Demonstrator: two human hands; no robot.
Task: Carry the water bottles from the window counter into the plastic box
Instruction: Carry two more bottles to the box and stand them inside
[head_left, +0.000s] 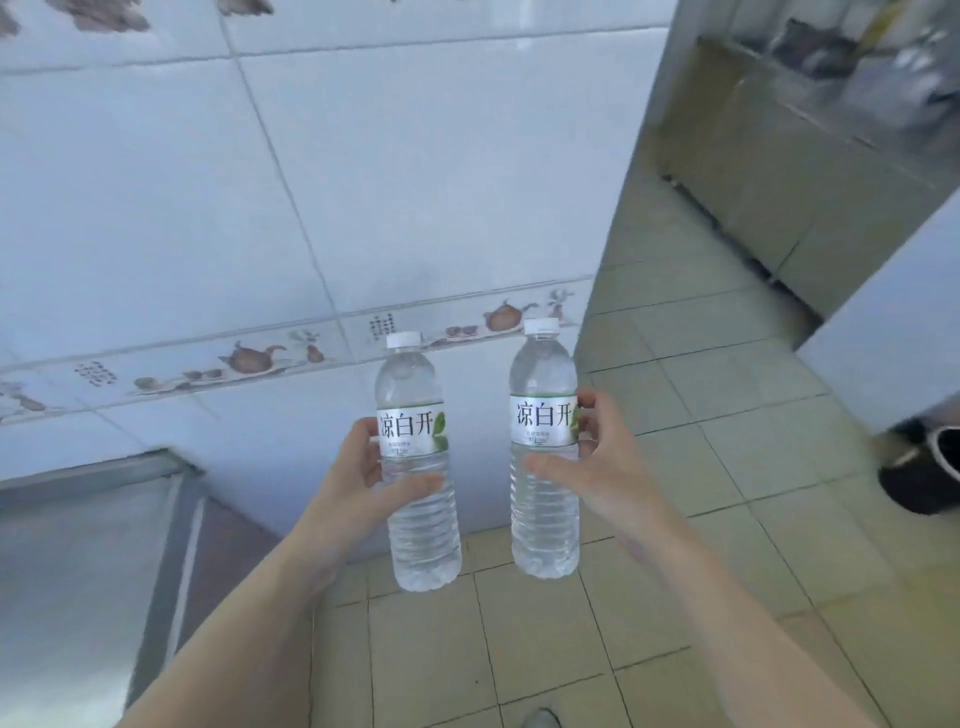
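Left hand (363, 478): gripping the left water bottle (418, 467) at mid-body, centre of frame, thumb lying across the ribbed section.
Right hand (597, 467): gripping the right water bottle (544, 457), fingers curling round the label band.
Bottles: both standing upright in the air, apart, showing clear ribbed plastic, white screw caps, white-and-green paper labels.
Wall (208, 182): glossy white tiles, filling the upper left.
Floor (701, 467): matte square tiles, occupying the lower right.
Counter (78, 545): metal surface sitting at lower left.

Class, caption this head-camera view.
Left hand and right hand each carry an upright water bottle above tiled floor.
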